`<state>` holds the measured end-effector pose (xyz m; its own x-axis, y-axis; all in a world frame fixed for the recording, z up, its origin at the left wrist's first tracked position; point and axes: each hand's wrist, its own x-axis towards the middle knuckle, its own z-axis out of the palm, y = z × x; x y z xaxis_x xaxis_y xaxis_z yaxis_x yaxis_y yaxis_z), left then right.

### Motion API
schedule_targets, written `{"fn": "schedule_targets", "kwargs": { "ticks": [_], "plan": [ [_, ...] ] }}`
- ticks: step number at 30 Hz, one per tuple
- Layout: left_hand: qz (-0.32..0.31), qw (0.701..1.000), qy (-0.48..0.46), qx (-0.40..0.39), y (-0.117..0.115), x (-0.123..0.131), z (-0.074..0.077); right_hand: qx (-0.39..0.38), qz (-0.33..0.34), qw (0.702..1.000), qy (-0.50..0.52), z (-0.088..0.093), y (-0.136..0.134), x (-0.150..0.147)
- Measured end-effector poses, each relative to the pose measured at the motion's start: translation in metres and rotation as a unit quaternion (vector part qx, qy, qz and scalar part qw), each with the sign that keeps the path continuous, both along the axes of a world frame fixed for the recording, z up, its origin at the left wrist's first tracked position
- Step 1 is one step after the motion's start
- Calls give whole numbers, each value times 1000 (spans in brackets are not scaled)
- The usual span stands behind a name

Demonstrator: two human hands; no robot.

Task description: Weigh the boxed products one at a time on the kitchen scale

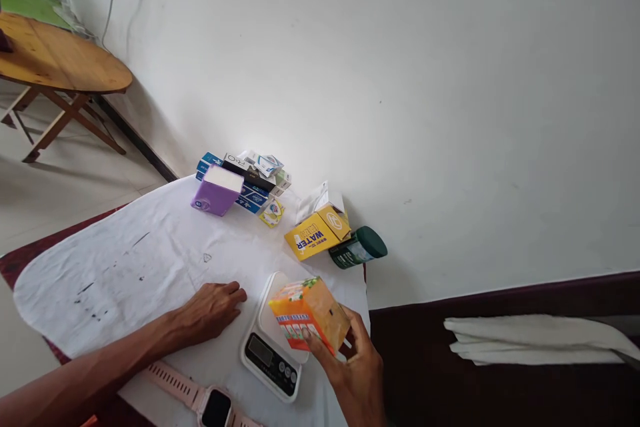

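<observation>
My right hand grips an orange carton printed with fruit pictures, holding it just above the white digital kitchen scale. Whether the carton touches the scale platform is unclear. My left hand rests on the white cloth left of the scale, fingers curled loosely and holding nothing.
A purple box, a pile of blue and white packets, a yellow WATER box and a dark green jar lie at the cloth's far edge by the wall. A pink smartwatch lies near me. Folded white fabric sits right; a wooden table stands far left.
</observation>
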<state>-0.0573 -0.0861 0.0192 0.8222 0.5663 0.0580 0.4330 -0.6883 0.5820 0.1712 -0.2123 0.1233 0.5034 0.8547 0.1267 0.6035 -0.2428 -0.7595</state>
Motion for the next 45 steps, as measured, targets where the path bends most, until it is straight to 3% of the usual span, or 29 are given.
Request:
{"fn": "schedule_targets", "kwargs": {
  "ticks": [3,6,22,25,29,34,40,45],
  "plan": [
    [8,1000,-13,-7,0,1,-6,9,-48,999,17,-14,-13,3],
    [10,999,-33,-11,1,1,-13,2,-47,997,58,-23,-14,4],
    [19,997,-69,-7,4,5,-21,68,-82,983,149,-39,-15,-4],
    [23,996,-82,-9,4,5,-22,94,-112,977,153,-33,-4,21],
    [23,997,-74,-5,5,4,-24,99,-171,979,52,-29,28,80],
    [21,997,-77,-9,5,5,-24,87,-226,970,-16,-52,79,136],
    [37,996,-76,-15,3,7,-21,70,-218,973,-22,-83,111,162],
    [27,999,-43,-20,2,6,-11,43,-194,980,-12,-85,113,166]
  ]
}}
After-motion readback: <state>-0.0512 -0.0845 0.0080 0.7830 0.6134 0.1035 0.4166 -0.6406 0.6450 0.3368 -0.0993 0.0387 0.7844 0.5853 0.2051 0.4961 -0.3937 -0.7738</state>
